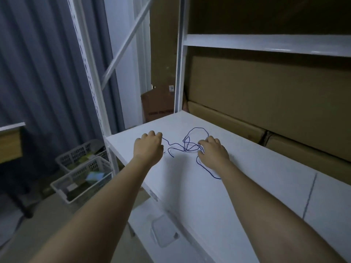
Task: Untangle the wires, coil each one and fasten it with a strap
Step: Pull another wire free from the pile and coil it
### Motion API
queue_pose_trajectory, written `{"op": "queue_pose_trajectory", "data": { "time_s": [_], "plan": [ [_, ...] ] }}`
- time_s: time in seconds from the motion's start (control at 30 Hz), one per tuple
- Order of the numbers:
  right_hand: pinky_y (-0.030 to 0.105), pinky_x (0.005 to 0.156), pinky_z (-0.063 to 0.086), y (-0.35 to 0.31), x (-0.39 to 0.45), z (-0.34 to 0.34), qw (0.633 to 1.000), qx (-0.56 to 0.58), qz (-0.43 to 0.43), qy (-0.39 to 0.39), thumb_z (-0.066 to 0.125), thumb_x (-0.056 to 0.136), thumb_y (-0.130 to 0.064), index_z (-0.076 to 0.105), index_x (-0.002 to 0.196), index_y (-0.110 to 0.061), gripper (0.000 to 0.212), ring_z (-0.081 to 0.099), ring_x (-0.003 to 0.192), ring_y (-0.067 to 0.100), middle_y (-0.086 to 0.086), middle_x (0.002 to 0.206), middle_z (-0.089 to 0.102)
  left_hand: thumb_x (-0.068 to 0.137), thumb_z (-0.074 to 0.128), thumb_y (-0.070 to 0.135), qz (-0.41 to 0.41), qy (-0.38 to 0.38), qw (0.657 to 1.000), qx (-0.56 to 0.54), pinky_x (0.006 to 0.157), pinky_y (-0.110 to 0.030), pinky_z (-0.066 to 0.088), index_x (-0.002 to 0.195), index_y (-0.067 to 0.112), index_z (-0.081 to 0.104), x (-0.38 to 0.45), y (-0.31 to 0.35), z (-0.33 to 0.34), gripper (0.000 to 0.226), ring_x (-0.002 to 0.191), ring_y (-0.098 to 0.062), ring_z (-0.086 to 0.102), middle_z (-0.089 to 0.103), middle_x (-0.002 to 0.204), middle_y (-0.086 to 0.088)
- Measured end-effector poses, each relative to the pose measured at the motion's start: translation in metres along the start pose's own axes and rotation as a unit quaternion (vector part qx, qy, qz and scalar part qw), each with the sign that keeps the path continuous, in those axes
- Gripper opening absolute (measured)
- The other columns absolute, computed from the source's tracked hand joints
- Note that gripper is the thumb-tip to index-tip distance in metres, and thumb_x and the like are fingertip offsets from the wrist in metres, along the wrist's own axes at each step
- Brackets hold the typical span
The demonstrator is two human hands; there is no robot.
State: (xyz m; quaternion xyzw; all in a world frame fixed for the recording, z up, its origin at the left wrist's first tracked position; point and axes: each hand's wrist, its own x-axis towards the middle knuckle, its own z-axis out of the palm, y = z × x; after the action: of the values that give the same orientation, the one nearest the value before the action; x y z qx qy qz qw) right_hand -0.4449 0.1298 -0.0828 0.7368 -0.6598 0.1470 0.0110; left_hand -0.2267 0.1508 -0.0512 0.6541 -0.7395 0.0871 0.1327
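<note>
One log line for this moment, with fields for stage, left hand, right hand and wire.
stage: untangling | left hand: grips a wire end | right hand: fingers on tangle | wire: blue, tangled on white shelf, uncoiled

Shelf (190,186) smooth white, faint sheen; wire (197,129) thin blue; boxes (266,95) matt brown cardboard

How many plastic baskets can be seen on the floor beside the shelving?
2. A nearer basket sits left of the white shelf, and a farther basket stands just behind it. Others may be hidden.
</note>
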Motion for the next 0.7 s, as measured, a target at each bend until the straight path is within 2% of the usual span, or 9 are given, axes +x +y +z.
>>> {"op": "queue_pose_trajectory", "data": {
  "time_s": [0.1, 0.17, 0.27, 0.33, 0.4, 0.5, 0.6, 0.7],
  "plan": [
    [0.034, 0.090, 0.041, -0.011, 0.043, 0.020, 0.998, 0.040, 0.032, -0.024, 0.047, 0.097, -0.043, 0.055, 0.129, -0.016, 0.043, 0.047, 0.117, 0.028, 0.009, 0.126, 0.054, 0.098, 0.045, 0.031, 0.015, -0.009, 1.000, -0.006, 0.084, -0.036, 0.044, 0.125, 0.014, 0.049, 0.044, -0.024, 0.019, 0.032, 0.110, -0.029, 0.052, 0.055, 0.124, -0.009],
    [0.032, 0.082, 0.045, -0.015, 0.072, 0.033, 0.990, 0.098, 0.073, -0.066, 0.054, 0.091, -0.050, 0.061, 0.118, -0.013, 0.046, 0.056, 0.105, 0.027, 0.008, 0.110, 0.063, 0.098, 0.046, 0.034, 0.034, -0.022, 0.999, -0.007, 0.085, -0.037, 0.044, 0.126, 0.014, 0.049, 0.072, -0.037, 0.033, 0.035, 0.112, -0.029, 0.052, 0.054, 0.126, -0.009],
    [0.026, 0.067, 0.044, -0.021, 0.111, 0.053, 0.980, 0.160, 0.079, -0.091, 0.065, 0.087, -0.029, 0.063, 0.102, -0.010, 0.025, 0.059, 0.080, 0.023, 0.007, 0.090, 0.061, 0.097, 0.047, 0.043, 0.092, -0.050, 0.994, -0.024, 0.086, -0.037, 0.044, 0.128, 0.018, 0.051, 0.107, -0.052, 0.056, 0.040, 0.115, -0.027, 0.051, 0.053, 0.128, -0.007],
    [0.020, 0.051, 0.041, -0.024, 0.134, 0.065, 0.971, 0.208, 0.094, -0.074, 0.065, 0.085, -0.019, 0.065, 0.097, -0.010, 0.015, 0.055, 0.059, 0.015, 0.006, 0.079, 0.062, 0.094, 0.051, 0.048, 0.145, -0.111, 0.981, -0.065, 0.084, -0.032, 0.042, 0.127, 0.022, 0.055, 0.126, -0.058, 0.070, 0.042, 0.113, -0.024, 0.051, 0.054, 0.127, -0.004],
    [0.019, 0.045, 0.042, -0.026, 0.156, 0.072, 0.957, 0.259, 0.110, -0.077, 0.067, 0.084, -0.017, 0.064, 0.096, -0.013, 0.012, 0.052, 0.044, 0.010, 0.004, 0.068, 0.060, 0.089, 0.058, 0.051, 0.200, -0.181, 0.956, -0.112, 0.081, -0.027, 0.042, 0.126, 0.026, 0.057, 0.146, -0.064, 0.083, 0.044, 0.109, -0.018, 0.054, 0.055, 0.125, 0.000],
    [0.027, 0.052, 0.049, -0.027, 0.180, 0.077, 0.943, 0.296, 0.130, -0.078, 0.067, 0.085, -0.014, 0.062, 0.097, -0.013, 0.013, 0.053, 0.041, 0.014, 0.003, 0.064, 0.057, 0.083, 0.068, 0.049, 0.267, -0.236, 0.916, -0.187, 0.087, -0.028, 0.046, 0.126, 0.028, 0.059, 0.169, -0.070, 0.100, 0.049, 0.103, -0.011, 0.055, 0.055, 0.121, 0.005],
    [0.025, 0.049, 0.048, -0.029, 0.193, 0.078, 0.933, 0.320, 0.141, -0.089, 0.067, 0.084, -0.011, 0.063, 0.102, -0.011, 0.018, 0.054, 0.041, 0.015, 0.006, 0.066, 0.059, 0.084, 0.069, 0.045, 0.312, -0.210, 0.894, -0.245, 0.085, -0.026, 0.046, 0.123, 0.028, 0.062, 0.186, -0.066, 0.117, 0.044, 0.097, -0.009, 0.055, 0.058, 0.112, 0.007],
    [0.025, 0.049, 0.048, -0.026, 0.201, 0.074, 0.923, 0.329, 0.155, -0.129, 0.066, 0.087, -0.013, 0.063, 0.104, -0.010, 0.017, 0.056, 0.045, 0.017, 0.012, 0.067, 0.064, 0.090, 0.064, 0.029, 0.363, -0.171, 0.882, -0.250, 0.080, -0.030, 0.045, 0.105, 0.016, 0.070, 0.211, -0.059, 0.126, 0.021, 0.093, -0.018, 0.057, 0.063, 0.102, -0.003]
  ]
}}
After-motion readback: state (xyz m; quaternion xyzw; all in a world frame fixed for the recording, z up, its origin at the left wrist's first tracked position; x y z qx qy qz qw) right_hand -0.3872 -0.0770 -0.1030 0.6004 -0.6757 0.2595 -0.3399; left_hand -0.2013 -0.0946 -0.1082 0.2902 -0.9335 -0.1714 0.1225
